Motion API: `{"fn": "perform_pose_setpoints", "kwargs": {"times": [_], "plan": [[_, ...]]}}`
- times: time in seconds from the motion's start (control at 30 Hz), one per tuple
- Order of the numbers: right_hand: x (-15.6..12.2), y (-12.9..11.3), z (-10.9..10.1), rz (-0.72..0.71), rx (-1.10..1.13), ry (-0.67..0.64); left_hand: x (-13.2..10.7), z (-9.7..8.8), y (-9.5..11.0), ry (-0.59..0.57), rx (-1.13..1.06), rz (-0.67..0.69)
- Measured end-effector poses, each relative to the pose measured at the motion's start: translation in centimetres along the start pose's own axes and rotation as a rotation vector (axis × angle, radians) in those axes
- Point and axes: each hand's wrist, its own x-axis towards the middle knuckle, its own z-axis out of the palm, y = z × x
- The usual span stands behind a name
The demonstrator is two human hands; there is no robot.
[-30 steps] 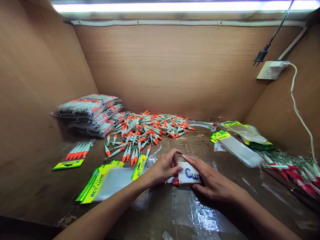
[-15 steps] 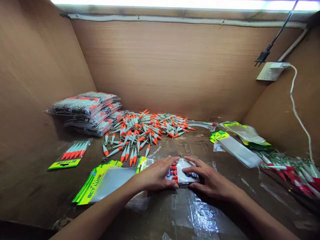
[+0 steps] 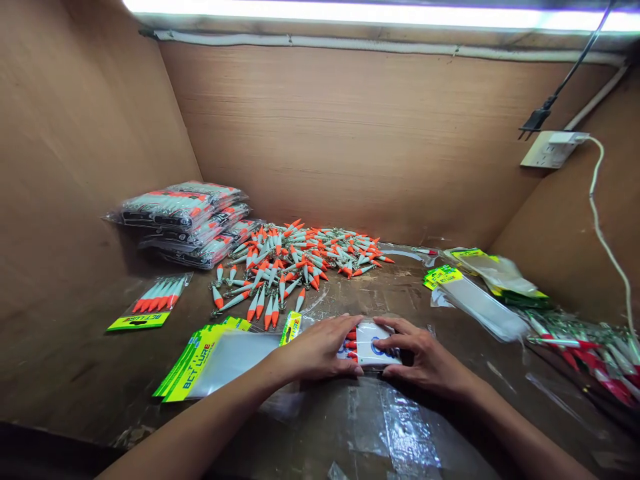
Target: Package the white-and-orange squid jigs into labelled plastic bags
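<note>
Both hands hold a small flat lure pack low over the middle of the table. It has a white panel with blue print, and orange lure tips show at its left side. My left hand is closed around the left end, thumb at the near edge and fingers over the far edge. My right hand grips the right end, with one finger lying on the white panel. Left of the pack, a yellow header card sticks out from behind my left hand; whether it belongs to the pack is hidden.
Loose orange-and-white lures lie heaped behind my hands. To the left are stacked bagged lures, one filled packet and clear header bags. More bags and red-and-white lures lie right, below a wall socket.
The camera view has shifted slightly, so the surroundings appear a little further right. Both hands keep their hold on the pack, and my right finger's place on the white panel differs only slightly.
</note>
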Motion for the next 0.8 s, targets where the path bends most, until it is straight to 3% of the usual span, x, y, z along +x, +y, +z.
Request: {"fn": "perform_pose_setpoints", "kwargs": {"times": [0.37,0.67,0.73,0.8], "plan": [[0.1,-0.4,0.3,-0.058,-0.028,0.095,0.1,0.3,0.0,0.073,0.085,0.074],[-0.2,-3.8,1.1,-0.239,-0.175,0.23,1.4,1.9,3.1,0.256,0.298,0.056],[-0.7,-4.2,1.0,-0.196,-0.151,0.325,1.7,1.3,3.6,0.281,0.308,0.045],[-1.0,-4.2,0.6,-0.124,-0.13,0.443,1.9,-0.4,4.0,0.323,0.255,0.024]]}}
